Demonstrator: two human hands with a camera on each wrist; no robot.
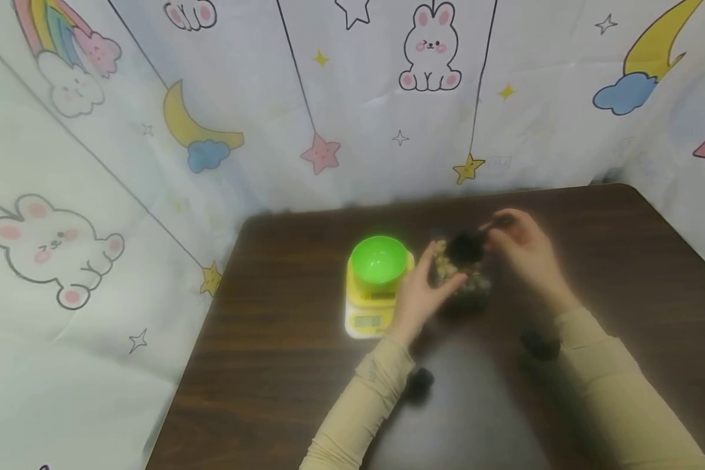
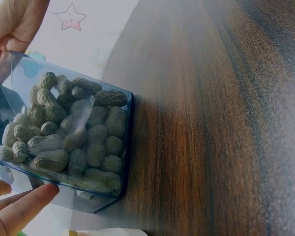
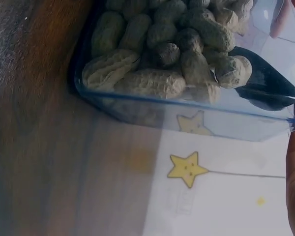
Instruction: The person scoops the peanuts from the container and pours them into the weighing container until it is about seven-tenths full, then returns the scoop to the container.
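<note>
A clear container (image 2: 130, 147) full of peanuts (image 2: 49, 142) stands on the table. My left hand (image 1: 425, 290) holds its near left side, thumb and fingers spread around the wall; in the left wrist view the fingers (image 2: 27, 206) touch it. My right hand (image 1: 525, 251) pinches the handle of a dark scoop (image 1: 465, 248) over the container. The scoop's dark bowl (image 3: 265, 88) lies inside the opening beside the peanuts in the right wrist view. Left of the container, a green bowl (image 1: 379, 261) sits on a yellow and white scale (image 1: 358, 329).
A small dark round object (image 1: 419, 385) lies near my left forearm, and another dark object (image 1: 539, 344) is beside my right sleeve. The brown table (image 1: 270, 365) meets a white cartoon-printed sheet (image 1: 376, 176) at its back and left.
</note>
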